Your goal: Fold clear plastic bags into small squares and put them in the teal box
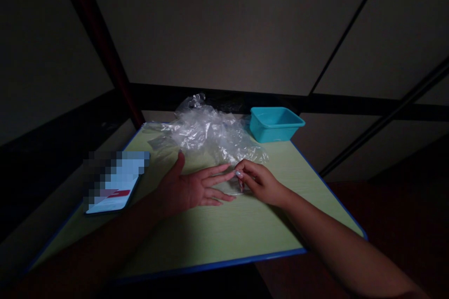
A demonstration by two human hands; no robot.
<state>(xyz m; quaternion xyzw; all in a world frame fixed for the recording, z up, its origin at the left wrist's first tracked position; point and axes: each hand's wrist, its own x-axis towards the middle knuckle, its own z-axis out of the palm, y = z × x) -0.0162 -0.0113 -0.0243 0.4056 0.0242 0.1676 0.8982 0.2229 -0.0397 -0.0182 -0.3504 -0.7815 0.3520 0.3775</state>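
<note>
My left hand [185, 191] is held out over the table with its palm turned up and its fingers spread, holding nothing. At its fingertips is my right hand [259, 182], thumb and forefinger pinched together. What the pinch holds, if anything, is too small and dim to make out. A faint clear edge shows just below the pinch. Behind both hands lies a crumpled heap of clear plastic bags [206, 131], its near edge close to my right knuckles.
A turquoise plastic basin [275, 133] stands at the table's far right corner. On the left lies a phone or tablet [121, 182] with a lit, partly blurred screen. The pale green table [224, 238] has a blue edge. Dark panelled walls rise behind it.
</note>
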